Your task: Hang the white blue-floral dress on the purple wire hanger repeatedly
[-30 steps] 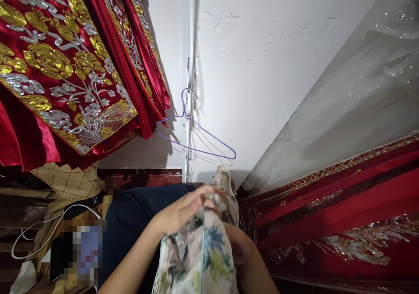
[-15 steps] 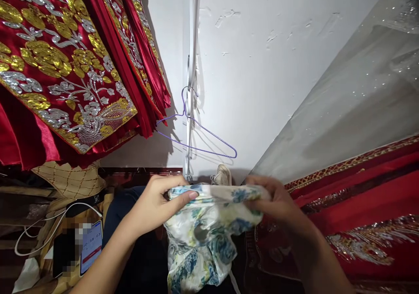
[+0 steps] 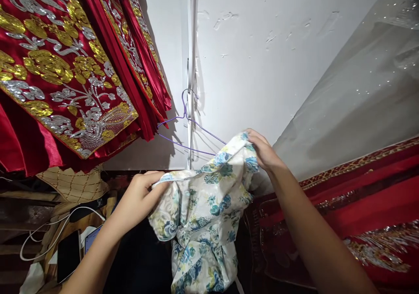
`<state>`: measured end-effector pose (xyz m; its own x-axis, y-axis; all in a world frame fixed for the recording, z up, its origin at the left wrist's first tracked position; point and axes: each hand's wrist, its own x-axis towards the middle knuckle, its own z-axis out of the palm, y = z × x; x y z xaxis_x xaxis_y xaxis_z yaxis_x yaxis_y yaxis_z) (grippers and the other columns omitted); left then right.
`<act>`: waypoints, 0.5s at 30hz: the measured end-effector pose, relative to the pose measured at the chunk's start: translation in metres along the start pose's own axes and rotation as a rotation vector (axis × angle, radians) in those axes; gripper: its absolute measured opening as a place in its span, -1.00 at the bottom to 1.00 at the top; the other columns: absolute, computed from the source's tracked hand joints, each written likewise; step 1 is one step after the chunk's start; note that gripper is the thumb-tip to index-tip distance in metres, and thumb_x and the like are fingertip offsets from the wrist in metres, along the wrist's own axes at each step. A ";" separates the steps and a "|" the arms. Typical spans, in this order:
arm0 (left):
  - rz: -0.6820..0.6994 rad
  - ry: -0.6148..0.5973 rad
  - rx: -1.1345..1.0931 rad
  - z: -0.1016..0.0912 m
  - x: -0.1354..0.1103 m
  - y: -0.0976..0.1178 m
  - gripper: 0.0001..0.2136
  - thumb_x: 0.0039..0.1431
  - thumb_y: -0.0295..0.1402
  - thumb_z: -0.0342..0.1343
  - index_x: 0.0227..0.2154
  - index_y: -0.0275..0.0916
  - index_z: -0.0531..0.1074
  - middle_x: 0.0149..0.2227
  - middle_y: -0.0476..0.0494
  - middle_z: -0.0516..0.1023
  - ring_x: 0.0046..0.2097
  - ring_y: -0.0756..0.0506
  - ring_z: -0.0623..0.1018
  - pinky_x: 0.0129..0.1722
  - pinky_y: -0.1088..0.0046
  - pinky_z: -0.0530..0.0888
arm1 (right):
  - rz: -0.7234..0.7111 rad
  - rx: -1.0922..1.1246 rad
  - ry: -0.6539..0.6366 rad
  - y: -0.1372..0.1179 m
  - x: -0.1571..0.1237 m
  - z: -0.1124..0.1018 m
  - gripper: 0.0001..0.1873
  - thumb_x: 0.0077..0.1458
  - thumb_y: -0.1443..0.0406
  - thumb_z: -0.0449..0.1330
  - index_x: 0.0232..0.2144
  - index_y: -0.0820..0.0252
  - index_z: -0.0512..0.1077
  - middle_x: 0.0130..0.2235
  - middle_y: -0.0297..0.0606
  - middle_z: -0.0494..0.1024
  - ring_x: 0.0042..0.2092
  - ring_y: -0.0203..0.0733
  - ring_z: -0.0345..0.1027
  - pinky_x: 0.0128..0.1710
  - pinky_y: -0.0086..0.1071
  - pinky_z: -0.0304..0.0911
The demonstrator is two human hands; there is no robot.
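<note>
A white short-sleeved floral dress [image 3: 209,215] with blue and yellow flowers hangs down between my two hands. My left hand [image 3: 140,193] pinches the upper edge at its left shoulder. Raised higher, my right hand [image 3: 262,150] grips the other shoulder, so the top edge slants upward to the right. Behind it, a purple wire hanger [image 3: 173,119] hangs by its hook from a metal upright on the wall. The dress's right shoulder overlaps the hanger's right end in my view; whether they touch I cannot tell. The lower part of the dress runs out of the frame.
Red robes [image 3: 65,67] with gold and silver embroidery hang at the upper left. Sheer sparkly fabric [image 3: 347,93] and a red beaded garment [image 3: 369,198] are on the right. A black phone [image 3: 68,254], a white cable [image 3: 46,259] and another phone lie at the lower left.
The bunched dress has been lifted and spread, its body now hanging open. My right hand has risen toward the hanger's right end; my left hand has shifted a little left.
</note>
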<state>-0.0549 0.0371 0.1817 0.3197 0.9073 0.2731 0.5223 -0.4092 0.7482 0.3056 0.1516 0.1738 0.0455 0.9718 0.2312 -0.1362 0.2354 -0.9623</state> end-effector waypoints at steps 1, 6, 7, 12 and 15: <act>-0.030 0.051 -0.059 -0.003 -0.002 0.000 -0.67 0.33 -0.18 0.00 -0.38 -0.27 0.54 -0.40 -0.07 0.54 -0.35 -0.08 0.45 -0.36 0.49 0.36 | 0.032 -0.020 -0.039 0.004 0.009 0.009 -0.80 -0.09 0.15 0.35 -0.39 0.08 0.50 -0.37 -0.32 0.50 -0.34 -0.20 0.36 -0.35 -0.37 0.26; -0.127 0.263 -0.317 -0.007 -0.010 -0.013 -0.64 0.29 -0.10 0.03 -0.35 -0.31 0.56 -0.45 -0.07 0.49 -0.42 -0.04 0.38 -0.44 0.53 0.34 | 0.149 0.023 -0.306 0.020 0.023 0.060 -0.72 0.01 0.15 0.36 -0.21 0.10 0.54 -0.21 -0.30 0.61 -0.23 -0.19 0.46 -0.24 -0.42 0.34; -0.139 0.254 -0.329 -0.006 -0.011 -0.018 -0.63 0.30 -0.10 0.01 -0.35 -0.31 0.55 -0.47 -0.06 0.48 -0.43 -0.03 0.36 -0.45 0.53 0.33 | 0.177 0.071 -0.359 0.022 0.021 0.067 -0.70 0.02 0.15 0.36 -0.20 0.12 0.55 -0.24 -0.30 0.61 -0.27 -0.20 0.46 -0.26 -0.42 0.34; -0.152 -0.028 -0.123 0.000 -0.022 -0.040 -0.61 0.34 -0.11 -0.03 -0.45 -0.29 0.48 -0.49 -0.04 0.43 -0.42 -0.04 0.35 -0.41 0.50 0.30 | 0.169 0.145 -0.350 0.009 0.016 0.067 -0.51 0.05 0.17 0.33 0.06 0.06 0.50 -0.27 -0.36 0.60 -0.37 -0.27 0.42 -0.38 -0.44 0.31; -0.120 -0.131 0.081 0.002 -0.025 -0.057 -0.56 0.34 -0.11 -0.04 -0.58 -0.26 0.39 -0.60 0.02 0.31 -0.51 -0.01 0.28 -0.45 0.50 0.25 | 0.149 0.070 -0.389 -0.012 0.012 0.058 -0.46 0.09 0.15 0.29 0.13 0.07 0.47 -0.30 -0.34 0.58 -0.42 -0.27 0.36 -0.45 -0.43 0.27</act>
<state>-0.0910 0.0376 0.1307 0.3486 0.9320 0.0996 0.6234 -0.3099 0.7179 0.2507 0.1609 0.1962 -0.3554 0.9242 0.1397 -0.1809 0.0786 -0.9804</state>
